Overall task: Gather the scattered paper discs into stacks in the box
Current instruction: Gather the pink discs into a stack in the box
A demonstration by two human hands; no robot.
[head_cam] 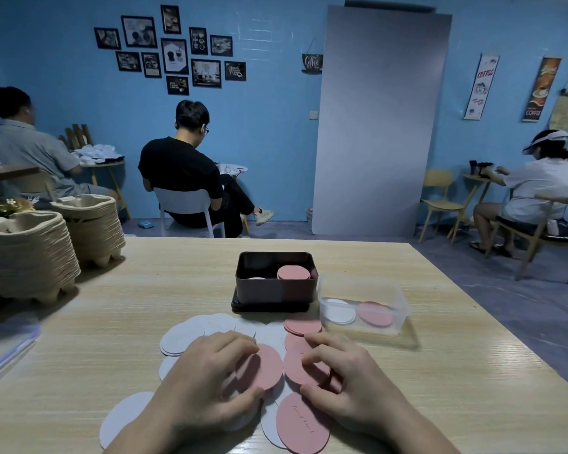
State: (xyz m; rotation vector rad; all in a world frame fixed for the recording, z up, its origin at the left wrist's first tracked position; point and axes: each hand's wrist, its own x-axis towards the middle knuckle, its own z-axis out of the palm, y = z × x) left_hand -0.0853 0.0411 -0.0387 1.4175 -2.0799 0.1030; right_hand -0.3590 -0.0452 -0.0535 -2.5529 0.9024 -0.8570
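**Sorting underway, most discs still on the table**

At the near left, white discs [177, 340] are lying fanned and overlapping on the wooden table [112, 322], so that part of the job is not yet done. The left hand [210, 378] is curling its fingers and thumb around a small bunch of pink discs [261, 368], clamping them edge to edge. Further off, near the middle of the table, the dark box [273, 291] is already holding a tall pink stack [294, 273] on its right side and a much lower white stack [256, 278] on its left. I am judging the task roughly part-way along. The right hand [351, 371] is pinching more loose pink discs between bent fingertips and thumb. To the right of the box, a clear tub [404, 306] is holding one white and one pink pile.

As for writing, the nearest pink disc [304, 424] is carrying a line of thin script I cannot read. On the far wall a hanging sign [312, 62] is reading "Coffee", and two banners [481, 86] further right are showing "COFFEE".
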